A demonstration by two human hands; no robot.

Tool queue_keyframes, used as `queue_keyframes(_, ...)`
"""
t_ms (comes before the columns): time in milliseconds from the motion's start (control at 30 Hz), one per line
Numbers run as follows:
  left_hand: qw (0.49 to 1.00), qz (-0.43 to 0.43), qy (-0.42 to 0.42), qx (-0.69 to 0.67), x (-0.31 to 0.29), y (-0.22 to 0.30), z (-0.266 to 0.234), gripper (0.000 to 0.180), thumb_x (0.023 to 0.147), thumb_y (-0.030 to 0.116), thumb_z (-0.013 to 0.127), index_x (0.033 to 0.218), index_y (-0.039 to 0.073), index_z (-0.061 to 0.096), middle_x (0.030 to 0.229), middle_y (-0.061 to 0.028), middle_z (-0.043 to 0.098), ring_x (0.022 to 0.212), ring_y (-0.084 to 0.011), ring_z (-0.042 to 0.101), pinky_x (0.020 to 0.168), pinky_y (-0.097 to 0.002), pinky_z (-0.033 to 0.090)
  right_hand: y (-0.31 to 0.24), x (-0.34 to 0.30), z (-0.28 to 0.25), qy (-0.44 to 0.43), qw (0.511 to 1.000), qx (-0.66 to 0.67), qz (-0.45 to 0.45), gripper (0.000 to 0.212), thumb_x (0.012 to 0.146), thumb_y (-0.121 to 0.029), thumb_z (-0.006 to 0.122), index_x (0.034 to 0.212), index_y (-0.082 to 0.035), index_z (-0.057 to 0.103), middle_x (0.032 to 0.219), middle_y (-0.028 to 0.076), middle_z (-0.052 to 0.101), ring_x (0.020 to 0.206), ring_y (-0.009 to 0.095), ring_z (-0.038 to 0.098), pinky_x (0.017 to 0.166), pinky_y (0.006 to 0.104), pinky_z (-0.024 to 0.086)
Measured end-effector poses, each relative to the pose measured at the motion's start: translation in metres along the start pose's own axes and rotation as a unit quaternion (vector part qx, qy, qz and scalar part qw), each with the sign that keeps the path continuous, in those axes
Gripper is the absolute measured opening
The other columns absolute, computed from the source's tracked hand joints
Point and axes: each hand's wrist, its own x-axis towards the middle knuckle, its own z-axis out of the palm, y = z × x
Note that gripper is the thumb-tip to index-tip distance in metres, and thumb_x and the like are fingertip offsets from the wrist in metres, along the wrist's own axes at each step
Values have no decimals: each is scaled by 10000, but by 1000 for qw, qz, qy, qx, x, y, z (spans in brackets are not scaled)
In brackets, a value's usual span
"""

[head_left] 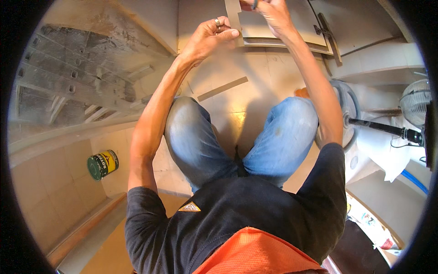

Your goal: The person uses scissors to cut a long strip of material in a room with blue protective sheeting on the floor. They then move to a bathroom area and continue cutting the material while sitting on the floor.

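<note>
My left hand point(211, 41), with rings on a finger, is at the top middle. Its thumb and curled fingers close on the edge of a narrow pale strip point(234, 23) that runs up out of view. Right of it, at the upper edge, my right hand point(273, 17) is bent with its fingers drawn together. A small dark blue thing point(254, 4) shows at these fingers; its kind is unclear, and the fingertips are partly cut off. Behind both hands stands a pale cabinet panel point(285, 27) with a dark lower edge. A second narrow strip point(222, 89) lies on the floor before my knees.
A green and yellow can point(102, 165) lies or stands at the left by the tiled wall. To the right are a fan point(416, 98) and a round grey base with a dark pole point(381, 128). Boards with holes point(68, 73) are at the upper left.
</note>
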Motion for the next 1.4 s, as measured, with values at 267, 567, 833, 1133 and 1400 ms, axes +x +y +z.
queue_keyframes(267,994,36,73,-76,5,-3,-16,120,975,192,671,976,89,611,917,-23,664,844,-143,695,788,-277,598,6,-61,-29,-68,981,-167,78,338,901,-193,761,1098,-36,536,952,47,635,872,117,623,785,272,513)
queue_keyframes(567,976,119,128,-131,9,3,-20,116,988,151,639,995,46,588,893,-67,679,878,-188,711,836,-318,562,26,-67,-25,-126,945,-300,36,445,779,-316,868,981,-47,577,714,-20,525,634,62,466,568,245,407)
queue_keyframes(833,973,135,141,-125,3,10,-20,119,1003,147,614,1038,40,574,912,-68,668,886,-187,703,855,-335,572,12,-70,-10,-131,928,-348,14,487,738,-287,902,983,-26,572,739,20,594,616,75,527,575,261,476)
queue_keyframes(1133,973,165,115,-113,2,12,-19,176,1030,178,565,1159,59,561,1046,-103,672,957,-201,702,913,-355,608,-1,-70,0,-139,913,-382,35,449,760,-252,883,940,-66,516,791,-11,547,638,58,487,594,237,435)
queue_keyframes(1400,972,127,132,-146,-3,14,-13,180,1023,184,580,1156,64,565,1038,-97,666,960,-194,694,918,-366,607,-3,-72,4,-115,899,-422,-35,512,707,-308,915,924,-77,511,754,-18,553,618,70,479,553,236,426)
